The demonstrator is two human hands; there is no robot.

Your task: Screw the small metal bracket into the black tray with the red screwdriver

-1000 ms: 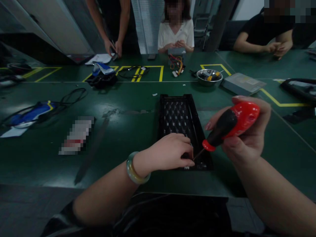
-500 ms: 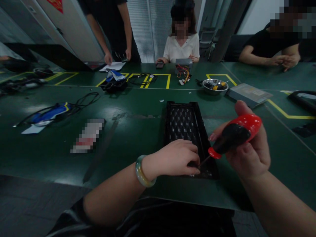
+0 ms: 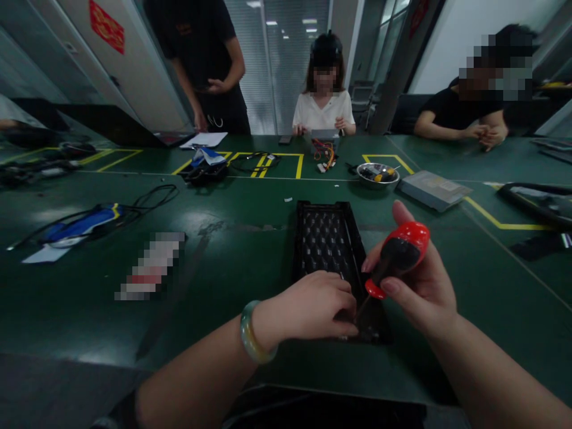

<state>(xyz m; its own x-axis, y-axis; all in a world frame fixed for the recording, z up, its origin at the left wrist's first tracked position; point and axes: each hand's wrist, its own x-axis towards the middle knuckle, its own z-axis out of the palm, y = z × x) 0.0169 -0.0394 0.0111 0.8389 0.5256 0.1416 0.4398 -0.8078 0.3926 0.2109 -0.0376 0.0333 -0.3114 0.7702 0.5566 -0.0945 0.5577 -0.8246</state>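
Observation:
A red and black screwdriver (image 3: pixel 401 250) is held by its handle in my right hand (image 3: pixel 431 292), shaft slanting down to the left. Its tip ends by the fingers of my left hand (image 3: pixel 317 304), near the close end of a black rectangular panel (image 3: pixel 324 238) with a patterned mesh face. The left fingers are curled down and closed at the panel; what they pinch is hidden. A green bangle (image 3: pixel 257 333) circles my left wrist. The panel lies flat on the green table (image 3: pixel 223 298).
Beyond the panel stand a metal bowl (image 3: pixel 378 177) with tools, a flat grey box (image 3: pixel 433 189) and a power supply (image 3: pixel 325 140) with coloured wires. Leftward lie a blue cable bundle (image 3: pixel 84 223) and a blurred flat item (image 3: pixel 152 265). Three people are across the table.
My view has tilted up, so most things sit lower. My right hand and the screwdriver have shifted left in view, its thumb now against the handle's collar. The standing person has raised a hand.

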